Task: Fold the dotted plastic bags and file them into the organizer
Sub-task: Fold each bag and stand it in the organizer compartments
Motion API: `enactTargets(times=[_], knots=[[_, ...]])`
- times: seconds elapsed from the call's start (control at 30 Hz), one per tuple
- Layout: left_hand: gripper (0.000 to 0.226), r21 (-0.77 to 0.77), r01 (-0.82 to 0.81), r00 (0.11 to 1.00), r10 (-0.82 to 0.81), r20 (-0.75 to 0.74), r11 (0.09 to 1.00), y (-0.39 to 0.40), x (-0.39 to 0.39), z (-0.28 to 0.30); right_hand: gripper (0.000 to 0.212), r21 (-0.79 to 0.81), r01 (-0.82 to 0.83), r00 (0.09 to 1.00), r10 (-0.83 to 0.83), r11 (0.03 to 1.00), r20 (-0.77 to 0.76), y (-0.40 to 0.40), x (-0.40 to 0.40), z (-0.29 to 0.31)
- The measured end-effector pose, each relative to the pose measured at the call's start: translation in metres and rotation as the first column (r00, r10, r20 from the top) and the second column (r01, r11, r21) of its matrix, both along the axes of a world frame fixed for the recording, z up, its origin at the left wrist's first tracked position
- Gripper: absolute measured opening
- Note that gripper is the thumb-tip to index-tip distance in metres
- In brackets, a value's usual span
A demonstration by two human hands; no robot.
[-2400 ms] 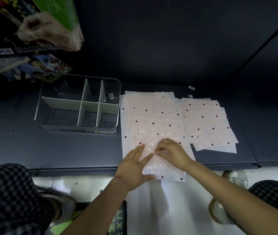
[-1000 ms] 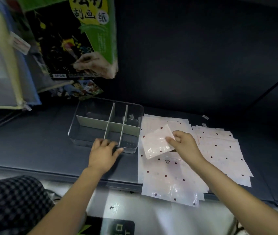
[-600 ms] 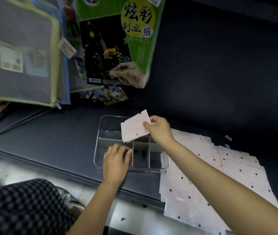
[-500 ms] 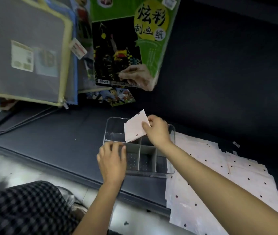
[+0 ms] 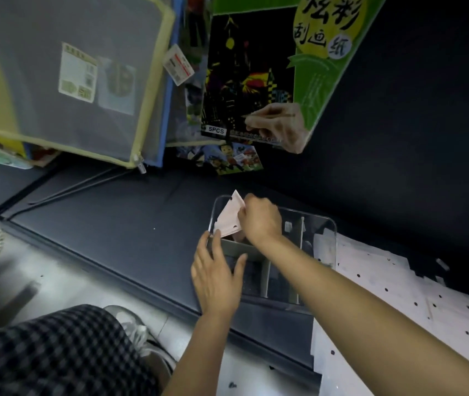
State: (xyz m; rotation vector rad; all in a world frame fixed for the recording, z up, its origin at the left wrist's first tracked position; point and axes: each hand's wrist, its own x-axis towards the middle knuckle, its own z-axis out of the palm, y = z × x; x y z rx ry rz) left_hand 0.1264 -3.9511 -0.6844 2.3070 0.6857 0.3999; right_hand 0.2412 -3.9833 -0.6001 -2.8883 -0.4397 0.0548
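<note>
Overall exposure is dim. The dark shelf (image 5: 130, 224) and the wall behind it absorb most light. The white floor (image 5: 64, 281) and the dotted bags (image 5: 399, 310) read brightest. Motion blur smears the lower left corner. Wide-angle distortion bends straight lines near the frame edges. Fine detail is soft throughout.

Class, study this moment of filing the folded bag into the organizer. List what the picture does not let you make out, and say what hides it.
- Lower part of the folded bag: head view, hidden behind the right hand and the organizer wall.
- Floor of the near-left compartment: covered by the left hand.
- Flat dotted bags: cut off by the right edge and the forearm, so uncountable.
- Object at far left: motion blur.
</note>
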Motion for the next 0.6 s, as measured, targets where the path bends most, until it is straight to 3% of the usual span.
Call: enactTargets(times=[0.17, 0.27, 0.37, 0.47, 0.6], knots=[[0.05, 0.069, 0.034, 0.994, -0.027, -0.105, 0.997, 0.009, 0.016, 0.01, 0.019, 0.212, 0.117, 0.984, -0.084, 0.97, -0.156, -0.014, 0.009, 0.005], [0.047, 0.139, 0.111, 0.976, -0.082, -0.202, 0.984, 0.018, 0.024, 0.016, 0.018, 0.249, 0.158, 0.976, -0.112, 0.956, -0.188, -0.014, 0.009, 0.003], [0.039, 0.046, 0.109, 0.989, -0.104, -0.105, 0.993, 0.021, 0.023, 0.017, 0.019, 0.238, 0.163, 0.968, -0.109, 0.958, -0.228, -0.007, 0.008, -0.003], [0.039, -0.047, 0.038, 0.998, -0.036, 0.044, 0.998, 0.015, 0.012, 0.013, 0.027, 0.251, 0.174, 0.946, -0.091, 0.952, -0.312, 0.005, 0.007, -0.01], [0.04, -0.113, -0.044, 0.992, 0.057, 0.116, 0.993, 0.011, 0.006, 0.01, 0.04, 0.303, 0.153, 0.925, -0.028, 0.941, -0.379, 0.019, 0.002, -0.016]])
